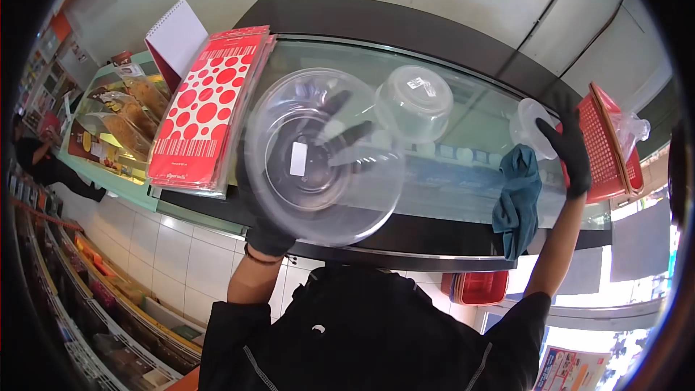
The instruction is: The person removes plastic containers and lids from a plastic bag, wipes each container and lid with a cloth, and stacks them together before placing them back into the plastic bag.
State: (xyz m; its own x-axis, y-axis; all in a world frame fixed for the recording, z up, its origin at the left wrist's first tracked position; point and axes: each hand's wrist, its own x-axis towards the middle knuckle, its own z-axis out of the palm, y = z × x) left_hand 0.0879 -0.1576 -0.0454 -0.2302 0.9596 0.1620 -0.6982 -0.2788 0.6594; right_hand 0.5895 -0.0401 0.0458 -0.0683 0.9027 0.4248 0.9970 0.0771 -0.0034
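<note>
A large clear plastic bowl with a small white label is held tilted over the glass counter. My left hand, in a black glove, grips it, and its fingers show through the clear plastic. To its right, a smaller translucent tub stands upside down on the glass with a label on its base. My right hand, also gloved in black, has its fingers spread beside a small translucent round container; whether they touch I cannot tell. Below that hand lies a crumpled teal cloth over the counter's front edge.
Red polka-dot packages lie at the left of the glass counter. Beside them are a spiral-bound calendar and bagged goods. A red basket stands at the right end. Another person is at the far left.
</note>
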